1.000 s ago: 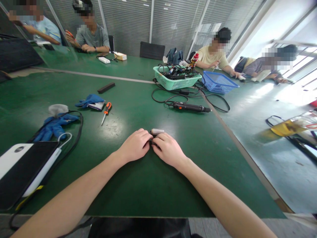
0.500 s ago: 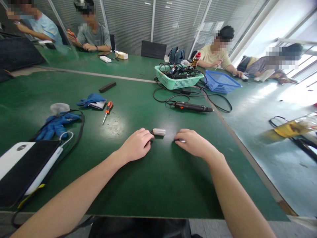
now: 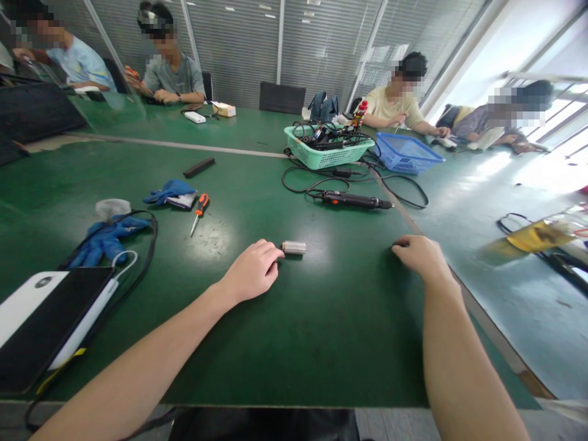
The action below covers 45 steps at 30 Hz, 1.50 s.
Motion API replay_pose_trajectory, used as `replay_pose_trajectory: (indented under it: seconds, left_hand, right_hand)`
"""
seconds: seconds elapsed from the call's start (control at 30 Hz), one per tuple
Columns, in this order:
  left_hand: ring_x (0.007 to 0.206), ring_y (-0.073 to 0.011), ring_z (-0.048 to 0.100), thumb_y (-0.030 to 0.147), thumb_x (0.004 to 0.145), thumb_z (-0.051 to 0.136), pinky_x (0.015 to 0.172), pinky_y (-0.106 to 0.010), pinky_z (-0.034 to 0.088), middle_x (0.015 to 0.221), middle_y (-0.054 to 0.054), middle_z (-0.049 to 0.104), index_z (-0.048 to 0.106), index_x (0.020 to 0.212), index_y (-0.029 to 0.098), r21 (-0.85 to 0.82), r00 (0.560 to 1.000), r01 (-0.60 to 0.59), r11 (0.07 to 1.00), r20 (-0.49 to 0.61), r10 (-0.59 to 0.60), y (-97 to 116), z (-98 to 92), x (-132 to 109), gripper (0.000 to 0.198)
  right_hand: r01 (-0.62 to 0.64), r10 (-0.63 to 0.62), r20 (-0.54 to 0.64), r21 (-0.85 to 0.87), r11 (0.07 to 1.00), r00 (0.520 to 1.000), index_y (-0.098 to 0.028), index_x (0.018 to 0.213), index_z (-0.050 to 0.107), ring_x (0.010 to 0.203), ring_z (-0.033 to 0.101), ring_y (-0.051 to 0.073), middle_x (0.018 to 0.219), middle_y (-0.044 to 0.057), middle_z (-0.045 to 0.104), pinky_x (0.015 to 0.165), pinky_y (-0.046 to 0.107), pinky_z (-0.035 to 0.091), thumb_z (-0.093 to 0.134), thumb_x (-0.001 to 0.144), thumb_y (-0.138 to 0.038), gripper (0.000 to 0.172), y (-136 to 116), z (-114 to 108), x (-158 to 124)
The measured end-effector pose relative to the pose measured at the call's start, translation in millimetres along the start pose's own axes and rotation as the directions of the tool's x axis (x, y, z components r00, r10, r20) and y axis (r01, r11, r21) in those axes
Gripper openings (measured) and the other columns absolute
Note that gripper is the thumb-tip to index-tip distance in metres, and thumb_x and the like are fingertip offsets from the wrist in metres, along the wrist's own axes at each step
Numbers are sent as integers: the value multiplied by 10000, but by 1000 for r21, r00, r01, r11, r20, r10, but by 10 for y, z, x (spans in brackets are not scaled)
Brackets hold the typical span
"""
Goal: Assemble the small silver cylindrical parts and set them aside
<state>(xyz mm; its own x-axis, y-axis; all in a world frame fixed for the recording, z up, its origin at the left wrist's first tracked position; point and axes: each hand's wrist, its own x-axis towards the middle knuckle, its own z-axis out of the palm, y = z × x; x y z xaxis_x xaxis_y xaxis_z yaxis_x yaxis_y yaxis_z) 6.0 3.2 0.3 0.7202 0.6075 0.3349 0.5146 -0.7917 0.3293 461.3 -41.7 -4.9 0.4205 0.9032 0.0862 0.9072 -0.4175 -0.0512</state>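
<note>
My left hand (image 3: 253,268) rests on the green table, fingers curled and pinching the left end of a short silvery metal cylinder (image 3: 294,247) that lies on its side. Well to the right, my right hand (image 3: 421,256) is low over the table with its fingers closed together. Whatever those fingers hold is hidden beneath them. An orange-and-black screwdriver (image 3: 199,213) lies left of my left hand. Beyond both hands is a black corded electric screwdriver (image 3: 353,200).
Blue gloves (image 3: 108,237) and a white-and-black device (image 3: 59,321) with cables are at left. A black bar (image 3: 199,167) lies farther back. A green basket (image 3: 321,160) full of cables and tools stands beside a blue basket (image 3: 407,160). Several people sit around the table.
My right hand has slid to the right, away from the metal cylinder. A small silvery piece seen at its fingers earlier is out of sight now. My left hand stays at the cylinder.
</note>
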Motion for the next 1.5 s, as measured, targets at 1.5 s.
replay_pose_trajectory:
  seconds: [1.5]
  left_hand:
    - [1261, -271, 546, 105, 928, 536, 1102, -484, 475, 1357, -92, 584, 582, 1267, 212, -65, 997, -80, 995, -11, 80, 75, 8, 78, 358]
  right_hand:
    - [-246, 252, -71, 76, 966, 965, -143, 1070, 802, 1006, 689, 377, 1042, 225, 737, 837, 452, 528, 536, 856, -382, 417, -241, -97, -80]
